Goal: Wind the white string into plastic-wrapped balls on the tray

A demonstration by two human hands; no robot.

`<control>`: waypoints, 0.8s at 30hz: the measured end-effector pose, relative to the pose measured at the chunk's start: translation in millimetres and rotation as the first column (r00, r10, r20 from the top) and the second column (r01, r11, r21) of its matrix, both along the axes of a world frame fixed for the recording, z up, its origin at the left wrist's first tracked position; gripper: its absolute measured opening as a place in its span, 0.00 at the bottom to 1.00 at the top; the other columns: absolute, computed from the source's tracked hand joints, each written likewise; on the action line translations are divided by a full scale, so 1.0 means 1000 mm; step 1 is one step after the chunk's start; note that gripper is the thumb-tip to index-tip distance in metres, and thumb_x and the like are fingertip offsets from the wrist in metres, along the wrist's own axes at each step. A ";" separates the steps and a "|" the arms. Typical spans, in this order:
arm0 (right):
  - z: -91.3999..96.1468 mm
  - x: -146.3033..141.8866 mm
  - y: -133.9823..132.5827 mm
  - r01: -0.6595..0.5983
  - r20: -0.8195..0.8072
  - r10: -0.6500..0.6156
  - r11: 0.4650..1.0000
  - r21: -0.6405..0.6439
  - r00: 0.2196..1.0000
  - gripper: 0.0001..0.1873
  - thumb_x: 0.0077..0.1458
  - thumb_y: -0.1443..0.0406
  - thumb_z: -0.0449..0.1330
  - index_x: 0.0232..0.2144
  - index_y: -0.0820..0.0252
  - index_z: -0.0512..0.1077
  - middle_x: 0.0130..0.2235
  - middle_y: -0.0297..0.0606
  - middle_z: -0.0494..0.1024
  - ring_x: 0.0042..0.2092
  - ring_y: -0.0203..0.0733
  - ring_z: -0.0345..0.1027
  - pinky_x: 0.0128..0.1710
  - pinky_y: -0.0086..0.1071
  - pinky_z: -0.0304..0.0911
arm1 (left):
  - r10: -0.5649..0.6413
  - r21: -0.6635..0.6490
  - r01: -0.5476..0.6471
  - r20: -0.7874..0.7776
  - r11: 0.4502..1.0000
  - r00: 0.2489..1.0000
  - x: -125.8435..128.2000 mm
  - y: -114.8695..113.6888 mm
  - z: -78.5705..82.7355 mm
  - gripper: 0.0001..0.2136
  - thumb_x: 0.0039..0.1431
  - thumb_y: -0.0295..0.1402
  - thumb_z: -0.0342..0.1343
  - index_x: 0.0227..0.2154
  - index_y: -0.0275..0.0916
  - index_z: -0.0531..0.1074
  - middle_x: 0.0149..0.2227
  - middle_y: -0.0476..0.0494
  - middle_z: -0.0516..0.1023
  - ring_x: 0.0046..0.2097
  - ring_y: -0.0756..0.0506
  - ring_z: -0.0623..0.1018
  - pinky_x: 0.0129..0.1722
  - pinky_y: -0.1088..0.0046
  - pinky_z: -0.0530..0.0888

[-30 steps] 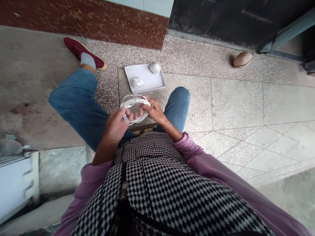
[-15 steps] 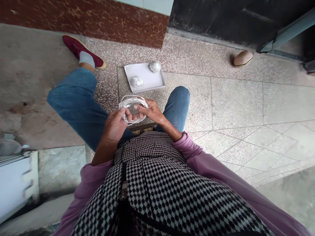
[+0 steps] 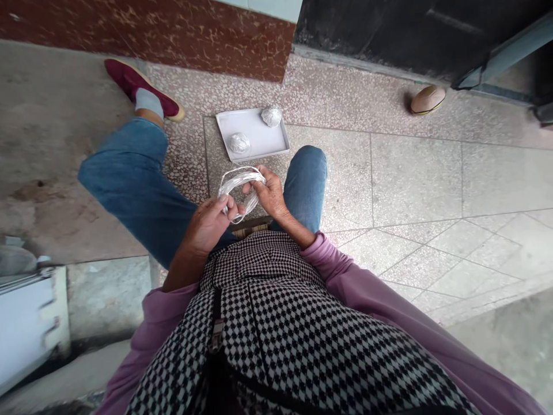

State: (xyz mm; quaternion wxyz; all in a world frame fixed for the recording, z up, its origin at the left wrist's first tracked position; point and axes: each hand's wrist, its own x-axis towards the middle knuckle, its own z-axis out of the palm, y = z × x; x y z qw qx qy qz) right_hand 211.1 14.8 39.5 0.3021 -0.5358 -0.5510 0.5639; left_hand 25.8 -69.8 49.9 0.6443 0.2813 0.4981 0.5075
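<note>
I sit with my knees apart and hold a coil of clear shiny line [image 3: 235, 180] in front of me. My left hand [image 3: 210, 222] pinches the coil's near side. My right hand [image 3: 270, 193] has its fingers closed over the coil's right side. Beyond the hands, a white tray [image 3: 259, 138] lies on the floor with two small wound balls of the same shiny line, one [image 3: 239, 142] at its near left, one [image 3: 272, 115] at its far right corner.
My left leg in jeans [image 3: 129, 178] stretches out left, ending in a dark red shoe [image 3: 138, 86]. A tan shoe [image 3: 427, 99] lies by the dark doorway at the back right. A white box-like thing [image 3: 26, 323] stands at the lower left. Terrazzo floor all round.
The coil has been squeezed narrower and turned between my hands; my right hand has shifted up over its right side. The view has drifted slightly.
</note>
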 end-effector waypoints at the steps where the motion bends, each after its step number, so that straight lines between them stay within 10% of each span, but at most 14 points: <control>1: -0.001 0.000 0.000 0.015 0.006 -0.015 1.000 -0.001 1.000 0.14 0.82 0.65 0.68 0.38 0.48 0.77 0.39 0.38 0.86 0.46 0.53 0.80 0.60 0.47 0.83 | -0.005 -0.001 0.005 0.007 1.000 1.000 0.001 0.000 0.001 0.32 0.65 0.65 0.82 0.27 0.46 0.73 0.27 0.48 0.68 0.38 0.38 0.79 0.51 0.51 0.85; 13: -0.017 0.009 -0.007 0.032 0.118 -0.049 0.990 0.135 0.992 0.09 0.80 0.65 0.72 0.48 0.50 0.74 0.51 0.42 0.88 0.54 0.55 0.81 0.64 0.47 0.82 | 0.050 0.076 -0.031 -0.276 0.997 0.960 0.005 0.001 0.001 0.32 0.77 0.67 0.72 0.28 0.47 0.73 0.28 0.48 0.70 0.34 0.41 0.75 0.42 0.59 0.78; 19: -0.015 0.012 -0.007 -0.082 0.060 0.074 0.986 0.144 0.995 0.12 0.72 0.71 0.70 0.54 0.53 0.82 0.58 0.44 0.92 0.60 0.54 0.85 0.71 0.46 0.82 | 0.133 0.182 -0.043 -0.516 0.982 0.846 0.000 -0.006 0.010 0.11 0.74 0.45 0.75 0.47 0.47 0.84 0.39 0.46 0.85 0.42 0.38 0.82 0.47 0.61 0.82; 24: -0.010 0.012 -0.008 -0.163 0.021 0.162 0.977 0.139 0.987 0.10 0.70 0.67 0.70 0.51 0.54 0.85 0.55 0.41 0.92 0.58 0.55 0.87 0.70 0.47 0.82 | 0.109 0.137 -0.042 -0.530 0.990 0.841 -0.005 -0.002 0.005 0.11 0.70 0.37 0.74 0.53 0.46 0.84 0.39 0.48 0.86 0.42 0.38 0.84 0.49 0.62 0.83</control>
